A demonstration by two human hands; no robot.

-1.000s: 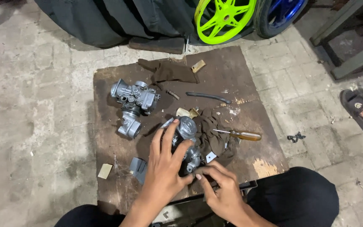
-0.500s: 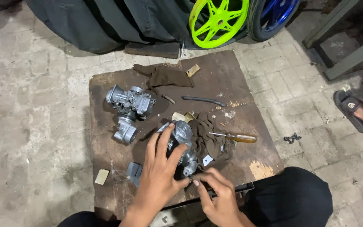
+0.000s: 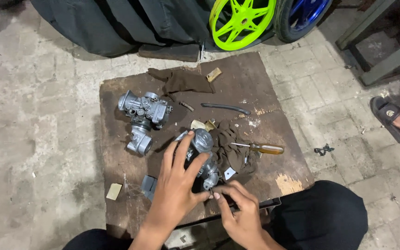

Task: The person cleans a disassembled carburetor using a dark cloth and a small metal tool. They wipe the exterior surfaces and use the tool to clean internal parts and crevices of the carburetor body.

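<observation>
Where a worn wooden board (image 3: 260, 83) lies on a stone-paved floor (image 3: 38, 139) near a lime-green wheel (image 3: 241, 21), a grey carburetor (image 3: 203, 155) rests under the left hand (image 3: 177, 185), fingers spread and gripping it. Right hand (image 3: 239, 215) fingertips pinch at its lower edge, beside a dark rag (image 3: 230, 148).

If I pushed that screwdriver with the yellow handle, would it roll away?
Probably a little. The screwdriver has a rounded handle and lies flat on the wooden board, so it may roll. Its tip rests by the brown rag, which would likely stop it. It looks stiff and fairly light.
</observation>
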